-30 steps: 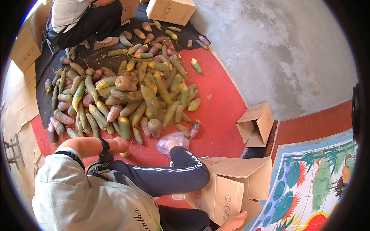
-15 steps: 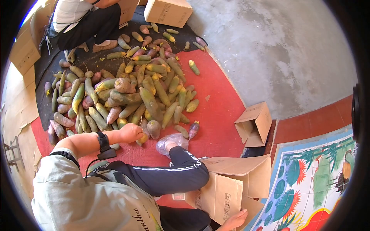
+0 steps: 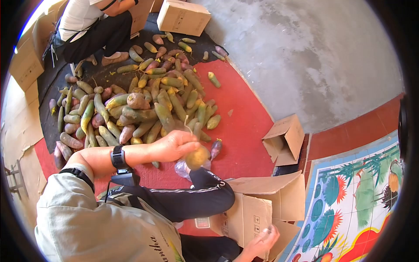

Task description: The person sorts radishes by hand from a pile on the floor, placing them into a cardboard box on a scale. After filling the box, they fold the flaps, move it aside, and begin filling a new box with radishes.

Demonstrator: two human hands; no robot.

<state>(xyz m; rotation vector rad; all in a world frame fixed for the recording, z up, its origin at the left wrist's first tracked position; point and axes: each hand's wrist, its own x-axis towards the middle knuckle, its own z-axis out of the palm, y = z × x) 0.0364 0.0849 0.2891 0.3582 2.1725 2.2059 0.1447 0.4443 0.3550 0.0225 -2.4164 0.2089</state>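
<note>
Small box: open cardboard, lying at the red mat's right edge.
Closed box: top, on the black mat.
Co-worker: seated top left.
Floor: grey concrete.
Tiles: painted palm fronds, lower right.

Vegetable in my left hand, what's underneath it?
Under the vegetable, held in the left hand, a crumpled clear plastic bag shows against the red mat, beside dark striped clothing. The vegetable covers most of the bag, so its contents are hidden.
</note>
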